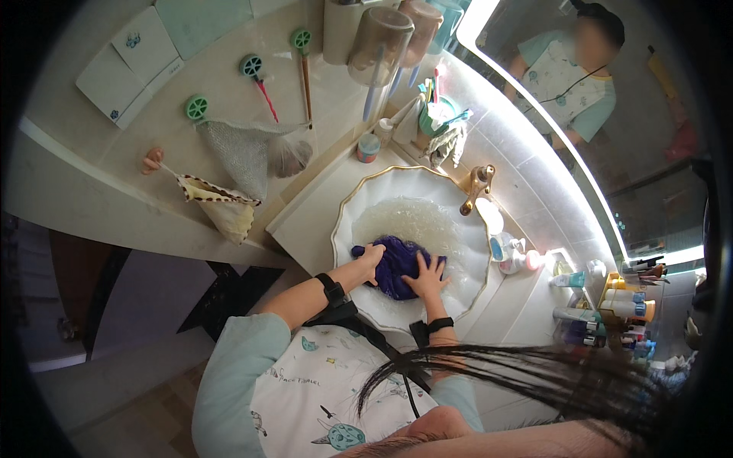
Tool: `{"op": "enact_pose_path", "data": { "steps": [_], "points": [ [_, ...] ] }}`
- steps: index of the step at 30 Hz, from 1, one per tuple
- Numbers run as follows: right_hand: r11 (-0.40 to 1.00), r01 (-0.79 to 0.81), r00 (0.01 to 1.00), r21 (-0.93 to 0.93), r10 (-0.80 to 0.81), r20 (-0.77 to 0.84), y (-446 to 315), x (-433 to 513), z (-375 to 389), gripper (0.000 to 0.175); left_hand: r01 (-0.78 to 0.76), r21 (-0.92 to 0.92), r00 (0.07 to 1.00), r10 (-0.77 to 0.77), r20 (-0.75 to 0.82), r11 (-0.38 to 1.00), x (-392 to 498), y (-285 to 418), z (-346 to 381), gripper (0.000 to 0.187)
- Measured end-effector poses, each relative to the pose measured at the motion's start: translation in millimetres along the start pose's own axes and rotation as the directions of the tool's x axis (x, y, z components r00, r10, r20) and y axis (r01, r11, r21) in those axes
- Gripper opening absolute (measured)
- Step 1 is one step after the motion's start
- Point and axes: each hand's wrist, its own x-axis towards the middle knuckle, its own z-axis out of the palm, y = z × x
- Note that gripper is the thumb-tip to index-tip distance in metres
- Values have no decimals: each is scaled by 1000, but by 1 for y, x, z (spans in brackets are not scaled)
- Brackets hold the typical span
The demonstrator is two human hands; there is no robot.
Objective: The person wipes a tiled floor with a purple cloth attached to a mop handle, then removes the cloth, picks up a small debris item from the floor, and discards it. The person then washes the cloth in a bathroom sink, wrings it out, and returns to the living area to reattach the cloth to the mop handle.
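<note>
A dark purple wet cloth (396,269) lies bunched in a white washbasin (356,209) with a scalloped, gold-coloured rim. Cloudy, bubbly water (404,220) surrounds the cloth. At the cloth's left edge, my left hand (373,264) grips a fold between thumb and fingers. My right hand (428,278) rests on the cloth's right side with fingers spread, pressing on it without grasping. Above the basin's back right rim stands a bronze-coloured faucet (477,189).
A toothbrush cup (435,117) and a small jar (368,148) stand behind the basin. Pump bottles (509,255) and toiletries (624,303) line the right side. Mesh bags (237,151) hang from the left wall beside a lit mirror's (641,189) wall. Hair (487,366) crosses the lower right.
</note>
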Motion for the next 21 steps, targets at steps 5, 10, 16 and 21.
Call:
{"op": "enact_pose_path", "data": {
  "steps": [5, 10, 16, 21],
  "points": [
    [980, -11, 997, 197, -5, 79, 6, 17, 3, 89, 63, -85, 993, -54, 104, 994, 3, 4, -4, 63],
    [372, 7, 1000, 928, -7, -5, 10, 22, 4, 74, 31, -145, 996, -19, 82, 989, -9, -3, 10, 68],
    [143, 140, 969, 980, -225, -106, -25, -24, -45, 51, 202, -210, 829, -53, 557, 957, -6, 8, 8, 63],
    [133, 162, 923, 978, -370, -103, -54, -86, -83, 46, -54, -192, 838, 149, 525, 980, -14, 28, 4, 39]
  ]
}}
